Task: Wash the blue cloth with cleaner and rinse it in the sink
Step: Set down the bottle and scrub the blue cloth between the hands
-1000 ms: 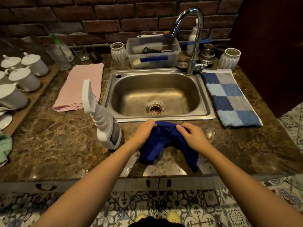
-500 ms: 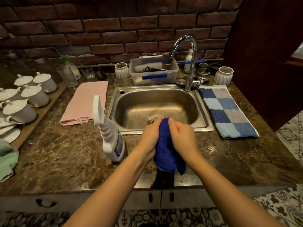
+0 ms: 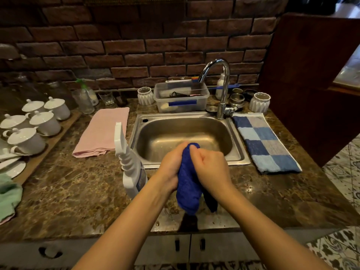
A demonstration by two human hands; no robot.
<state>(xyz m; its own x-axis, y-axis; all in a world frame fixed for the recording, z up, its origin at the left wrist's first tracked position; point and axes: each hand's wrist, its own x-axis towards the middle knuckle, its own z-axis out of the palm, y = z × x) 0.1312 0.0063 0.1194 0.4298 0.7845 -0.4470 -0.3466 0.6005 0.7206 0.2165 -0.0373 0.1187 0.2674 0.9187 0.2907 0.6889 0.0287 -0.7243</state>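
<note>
Both fists, left hand (image 3: 171,164) and right hand (image 3: 211,168), clenched on blue cloth (image 3: 188,184) above counter edge: risk of suds dripping outside sink (image 3: 240,145).

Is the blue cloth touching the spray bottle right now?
Apart. The head view shows the left hand and wrist between the cloth and the spray bottle; both hands grip the cloth, right hand included.

The middle of the blue cloth (image 3: 188,184) is hidden between the left hand (image 3: 171,166) and right hand (image 3: 211,168). The spray bottle (image 3: 131,168) label is too blurred to read. The green cloth (image 3: 7,195) is cut off at the left edge, and the plastic tub (image 3: 181,98) holds what may be brushes.
</note>
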